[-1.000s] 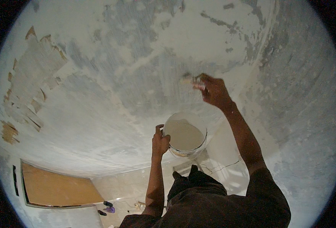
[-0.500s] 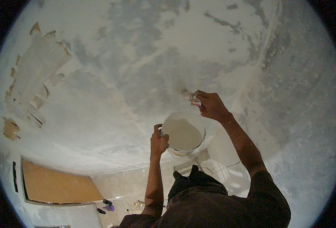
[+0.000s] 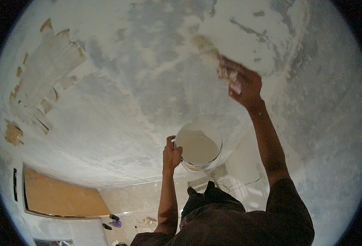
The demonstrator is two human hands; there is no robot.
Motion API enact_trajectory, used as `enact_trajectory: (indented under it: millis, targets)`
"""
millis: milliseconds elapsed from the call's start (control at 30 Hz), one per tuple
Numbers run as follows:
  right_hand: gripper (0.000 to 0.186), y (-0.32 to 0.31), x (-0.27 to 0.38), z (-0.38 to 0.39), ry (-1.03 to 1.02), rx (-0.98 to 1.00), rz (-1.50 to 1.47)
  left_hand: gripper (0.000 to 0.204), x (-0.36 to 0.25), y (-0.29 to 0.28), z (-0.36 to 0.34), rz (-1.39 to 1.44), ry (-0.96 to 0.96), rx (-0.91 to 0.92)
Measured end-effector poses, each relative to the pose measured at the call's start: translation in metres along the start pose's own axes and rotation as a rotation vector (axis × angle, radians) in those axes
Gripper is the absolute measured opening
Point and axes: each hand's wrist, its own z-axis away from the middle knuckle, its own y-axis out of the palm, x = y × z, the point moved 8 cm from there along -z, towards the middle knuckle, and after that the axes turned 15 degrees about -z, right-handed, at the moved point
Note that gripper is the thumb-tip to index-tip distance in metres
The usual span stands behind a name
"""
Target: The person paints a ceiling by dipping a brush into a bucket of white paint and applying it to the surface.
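My left hand (image 3: 172, 154) is closed on the left rim of a white bucket (image 3: 201, 167), with the thumb over the edge. Off-white liquid (image 3: 200, 146), like paint, lies in the bucket. Up and to the right of it, my right hand (image 3: 248, 87) is closed round a paintbrush (image 3: 205, 46), which is smeared by motion. Its pale tan bristles point up and left at the wall (image 3: 148, 90); whether they touch it I cannot tell. Pale smears show on the fingers. The wall is patchy, grey and off-white.
Peeled, brownish patches (image 3: 45, 78) mark the wall at the left. An orange-brown door panel (image 3: 62, 196) is at lower left. On the tiled floor lie dark footwear (image 3: 114, 217), a purple item (image 3: 115, 224) and a cable (image 3: 246, 180). My feet stand below the bucket.
My right hand with the paintbrush has moved up and slightly right, away from the bucket. The bucket and my left hand have hardly moved.
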Motion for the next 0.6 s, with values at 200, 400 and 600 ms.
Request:
enact_trajectory:
  millis: [200,400,600]
  targets:
    - [0.032,0.029,0.004,0.062,-0.039,0.173,-0.116,0.055,-0.005,0.002,0.000,0.008,0.000,0.009]
    - [0.024,0.019,-0.015,-0.017,0.130,0.061,0.043,0.054,-0.008,0.001,0.001,-0.032,-0.033,0.057]
    - [0.042,0.011,0.000,-0.033,-0.122,-0.036,0.059,0.056,-0.006,0.002,-0.001,0.033,-0.011,0.038]
